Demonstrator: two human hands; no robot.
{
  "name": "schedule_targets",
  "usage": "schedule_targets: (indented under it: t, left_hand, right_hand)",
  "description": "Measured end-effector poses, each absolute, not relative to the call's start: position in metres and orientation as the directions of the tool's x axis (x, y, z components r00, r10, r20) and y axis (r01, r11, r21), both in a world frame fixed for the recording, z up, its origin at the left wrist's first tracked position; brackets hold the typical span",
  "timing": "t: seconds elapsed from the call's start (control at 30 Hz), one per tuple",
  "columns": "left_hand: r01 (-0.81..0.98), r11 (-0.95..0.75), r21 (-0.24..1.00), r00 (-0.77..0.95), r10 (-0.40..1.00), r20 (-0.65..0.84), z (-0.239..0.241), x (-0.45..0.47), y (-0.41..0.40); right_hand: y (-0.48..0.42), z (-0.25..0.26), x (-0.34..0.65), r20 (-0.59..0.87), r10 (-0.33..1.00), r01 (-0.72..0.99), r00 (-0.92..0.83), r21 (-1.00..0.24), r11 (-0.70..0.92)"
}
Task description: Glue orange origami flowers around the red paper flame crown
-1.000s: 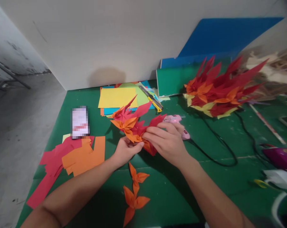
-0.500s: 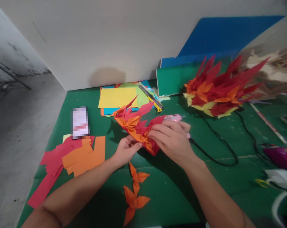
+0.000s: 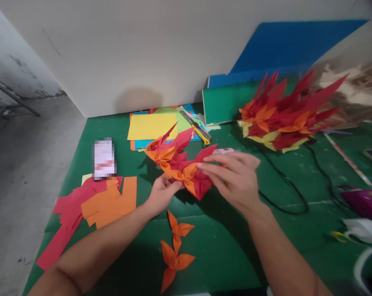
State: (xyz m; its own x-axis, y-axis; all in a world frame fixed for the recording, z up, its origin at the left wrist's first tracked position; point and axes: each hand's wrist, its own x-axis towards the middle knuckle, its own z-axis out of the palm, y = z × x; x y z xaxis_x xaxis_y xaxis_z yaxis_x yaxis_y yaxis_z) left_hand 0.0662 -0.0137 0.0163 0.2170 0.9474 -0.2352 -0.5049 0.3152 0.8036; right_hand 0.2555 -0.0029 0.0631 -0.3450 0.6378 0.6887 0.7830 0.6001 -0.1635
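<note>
My left hand [image 3: 161, 193] pinches the lower left edge of a folded-paper piece [image 3: 179, 161], held above the green table. Red pointed petals stand up from it, with orange folded flowers along its front. At its right side is my right hand [image 3: 235, 176], fingers stretched and slightly apart. Its fingertips are by the front orange flower and a red petal; whether they touch is unclear. Two loose orange paper flowers [image 3: 177, 263] lie on the table nearer to me. Behind my right hand, a pink glue gun [image 3: 224, 151] is mostly hidden.
A larger red, orange and yellow paper piece [image 3: 284, 115] sits back right. Left are a phone [image 3: 104, 158] and red and orange paper strips [image 3: 112, 205]. Coloured sheets [image 3: 151, 126] and a yellow utility knife [image 3: 201, 133] lie behind. A black cord [image 3: 284, 209] runs right.
My right hand has drawn back to the right and its fingers have loosened from the front orange flower. The paper piece has tipped slightly in my left hand, which stays in place.
</note>
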Motion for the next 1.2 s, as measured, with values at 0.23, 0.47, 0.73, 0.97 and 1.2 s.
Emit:
schedule_targets:
  t: [0.23, 0.47, 0.73, 0.97, 1.2]
  left_hand:
    - [-0.584, 0.241, 0.775, 0.126, 0.97, -0.207, 0.02, 0.061, -0.011]
    - [-0.58, 0.207, 0.788, 0.091, 0.978, -0.19, 0.02, 0.062, -0.01]
    - [-0.386, 0.155, 0.909, 0.223, 0.972, -0.071, 0.017, 0.061, -0.017]
    - [-0.188, 0.148, 0.971, 0.199, 0.974, -0.109, 0.026, 0.064, -0.026]
    - [-0.243, 0.096, 0.965, 0.198, 0.979, -0.047, 0.017, 0.05, -0.029]
  right_hand:
    - [0.0, 0.062, 0.273, 0.604, 0.694, 0.763, -0.391, -0.209, 0.612]
    - [0.004, 0.039, 0.266, 0.643, 0.659, 0.711, -0.39, -0.245, 0.659]
    - [0.002, 0.038, 0.248, 0.669, 0.679, 0.607, -0.304, -0.413, 0.679]
    - [-0.002, 0.03, 0.233, 0.675, 0.646, 0.494, -0.357, -0.451, 0.744]
    - [-0.006, 0.029, 0.23, 0.81, 0.467, 0.525, -0.355, -0.24, 0.816]
